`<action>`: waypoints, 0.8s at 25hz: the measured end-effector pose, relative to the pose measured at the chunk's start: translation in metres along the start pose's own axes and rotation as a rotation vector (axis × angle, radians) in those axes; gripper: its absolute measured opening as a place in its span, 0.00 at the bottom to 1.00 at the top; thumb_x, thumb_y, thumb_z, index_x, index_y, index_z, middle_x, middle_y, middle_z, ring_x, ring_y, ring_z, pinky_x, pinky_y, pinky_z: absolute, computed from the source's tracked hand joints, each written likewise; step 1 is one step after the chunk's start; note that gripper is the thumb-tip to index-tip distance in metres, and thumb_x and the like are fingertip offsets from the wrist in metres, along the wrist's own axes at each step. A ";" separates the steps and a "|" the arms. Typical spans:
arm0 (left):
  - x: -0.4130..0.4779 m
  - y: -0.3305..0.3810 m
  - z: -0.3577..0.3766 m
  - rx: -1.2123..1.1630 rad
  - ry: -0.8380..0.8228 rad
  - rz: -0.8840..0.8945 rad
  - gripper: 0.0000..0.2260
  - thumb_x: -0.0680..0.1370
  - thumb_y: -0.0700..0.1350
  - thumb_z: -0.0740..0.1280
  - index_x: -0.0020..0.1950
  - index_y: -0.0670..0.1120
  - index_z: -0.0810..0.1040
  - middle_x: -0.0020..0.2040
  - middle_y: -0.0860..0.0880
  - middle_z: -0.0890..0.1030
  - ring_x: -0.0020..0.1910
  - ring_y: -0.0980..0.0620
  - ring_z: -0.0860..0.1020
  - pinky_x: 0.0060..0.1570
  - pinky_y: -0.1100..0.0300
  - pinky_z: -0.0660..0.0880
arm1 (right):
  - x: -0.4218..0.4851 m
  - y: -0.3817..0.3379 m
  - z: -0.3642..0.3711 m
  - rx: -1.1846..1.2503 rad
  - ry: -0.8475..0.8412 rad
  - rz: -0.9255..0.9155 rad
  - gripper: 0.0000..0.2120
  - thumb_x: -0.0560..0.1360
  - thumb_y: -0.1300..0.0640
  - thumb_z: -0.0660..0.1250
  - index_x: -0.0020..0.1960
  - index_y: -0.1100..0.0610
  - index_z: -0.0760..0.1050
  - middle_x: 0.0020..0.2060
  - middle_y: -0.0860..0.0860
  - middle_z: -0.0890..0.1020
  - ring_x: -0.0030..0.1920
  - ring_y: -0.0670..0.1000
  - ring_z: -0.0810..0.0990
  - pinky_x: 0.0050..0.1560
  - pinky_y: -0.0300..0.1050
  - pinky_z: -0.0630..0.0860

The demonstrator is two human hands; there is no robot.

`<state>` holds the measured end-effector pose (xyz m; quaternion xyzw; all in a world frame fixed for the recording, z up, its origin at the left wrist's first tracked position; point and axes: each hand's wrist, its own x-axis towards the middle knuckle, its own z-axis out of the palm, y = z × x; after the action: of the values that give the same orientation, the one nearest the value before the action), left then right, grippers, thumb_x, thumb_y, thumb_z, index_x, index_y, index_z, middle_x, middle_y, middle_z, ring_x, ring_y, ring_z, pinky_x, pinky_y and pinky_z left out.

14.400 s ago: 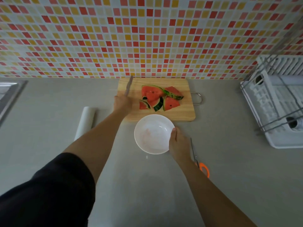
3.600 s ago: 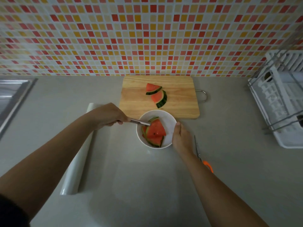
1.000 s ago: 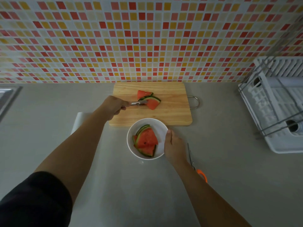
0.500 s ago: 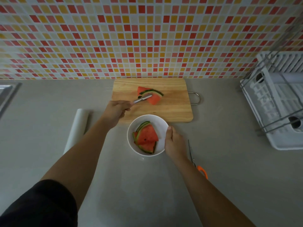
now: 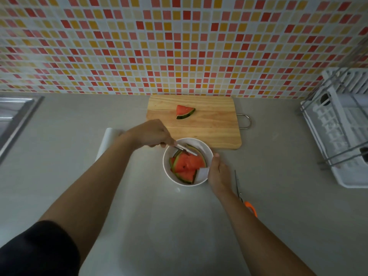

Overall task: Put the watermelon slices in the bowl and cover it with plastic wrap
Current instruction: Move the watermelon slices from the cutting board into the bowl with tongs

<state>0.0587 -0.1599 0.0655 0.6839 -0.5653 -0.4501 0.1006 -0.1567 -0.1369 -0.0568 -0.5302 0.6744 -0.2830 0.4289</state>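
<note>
A white bowl (image 5: 166,156) stands on the grey counter just in front of a wooden cutting board (image 5: 211,132). Several watermelon slices (image 5: 187,165) lie stacked in the bowl. One slice (image 5: 184,111) is left on the board, near its far edge. My left hand (image 5: 152,133) grips a serrated knife (image 5: 186,150) whose blade reaches over the bowl and touches the top slice. My right hand (image 5: 218,172) holds the bowl's right rim. A roll of plastic wrap (image 5: 107,138) lies left of the bowl, partly hidden under my left forearm.
Orange-handled scissors (image 5: 246,200) lie right of my right wrist. A white dish rack (image 5: 342,128) stands at the far right. A steel sink edge (image 5: 16,120) shows at the far left. A tiled wall rises behind the board.
My left hand has carried a slice on the knife from the board to the bowl. One slice stays on the board. My right hand still holds the bowl.
</note>
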 end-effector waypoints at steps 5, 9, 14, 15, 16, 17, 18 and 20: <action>0.011 0.039 -0.004 0.221 -0.024 -0.039 0.14 0.70 0.50 0.73 0.29 0.43 0.78 0.21 0.54 0.74 0.17 0.57 0.65 0.22 0.65 0.63 | 0.001 -0.001 -0.001 -0.025 0.001 -0.029 0.22 0.80 0.48 0.46 0.40 0.57 0.73 0.39 0.56 0.79 0.46 0.58 0.78 0.45 0.45 0.66; 0.003 0.018 -0.043 0.222 0.110 -0.106 0.13 0.70 0.52 0.72 0.30 0.46 0.81 0.22 0.54 0.77 0.17 0.60 0.67 0.21 0.68 0.65 | 0.001 -0.003 -0.003 -0.035 -0.018 -0.083 0.21 0.81 0.50 0.47 0.39 0.58 0.72 0.36 0.56 0.78 0.41 0.57 0.76 0.41 0.45 0.65; 0.030 -0.039 -0.021 0.283 0.535 -0.091 0.14 0.75 0.53 0.69 0.53 0.45 0.83 0.46 0.46 0.83 0.45 0.47 0.79 0.43 0.59 0.71 | 0.003 0.000 -0.004 -0.037 -0.038 -0.080 0.20 0.81 0.50 0.47 0.37 0.56 0.70 0.32 0.51 0.75 0.38 0.55 0.75 0.39 0.45 0.66; 0.037 -0.049 -0.007 0.241 0.574 -0.079 0.15 0.75 0.52 0.69 0.57 0.46 0.82 0.50 0.44 0.83 0.50 0.44 0.79 0.47 0.57 0.72 | 0.004 0.001 -0.003 -0.045 -0.034 -0.077 0.20 0.80 0.50 0.47 0.38 0.56 0.71 0.33 0.52 0.76 0.39 0.55 0.75 0.40 0.44 0.66; 0.044 -0.057 0.005 0.179 0.592 -0.083 0.16 0.75 0.51 0.69 0.60 0.46 0.81 0.53 0.43 0.83 0.53 0.43 0.79 0.50 0.56 0.72 | 0.004 0.002 -0.003 -0.056 -0.030 -0.079 0.20 0.80 0.49 0.47 0.39 0.56 0.72 0.34 0.52 0.76 0.39 0.55 0.76 0.40 0.45 0.66; 0.051 -0.062 0.015 0.119 0.602 -0.097 0.18 0.76 0.50 0.69 0.63 0.45 0.79 0.56 0.42 0.82 0.55 0.43 0.79 0.53 0.55 0.73 | 0.005 0.002 -0.003 -0.067 -0.029 -0.083 0.20 0.80 0.49 0.47 0.39 0.56 0.72 0.34 0.52 0.76 0.39 0.55 0.76 0.40 0.45 0.66; 0.059 -0.066 0.022 0.079 0.607 -0.112 0.19 0.76 0.50 0.69 0.65 0.45 0.77 0.57 0.42 0.82 0.56 0.42 0.78 0.55 0.54 0.73 | 0.005 0.003 -0.003 -0.077 -0.027 -0.087 0.20 0.80 0.49 0.47 0.39 0.55 0.71 0.34 0.52 0.76 0.39 0.55 0.76 0.40 0.45 0.66; 0.075 -0.066 0.031 0.076 0.633 -0.106 0.20 0.77 0.49 0.68 0.67 0.45 0.75 0.56 0.40 0.81 0.55 0.41 0.78 0.56 0.53 0.73 | 0.005 0.003 -0.003 -0.087 -0.016 -0.092 0.19 0.80 0.50 0.47 0.38 0.54 0.70 0.33 0.51 0.75 0.38 0.54 0.75 0.40 0.44 0.65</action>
<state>0.0774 -0.1905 -0.0323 0.8218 -0.4857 -0.1983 0.2224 -0.1607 -0.1410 -0.0597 -0.5811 0.6574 -0.2687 0.3975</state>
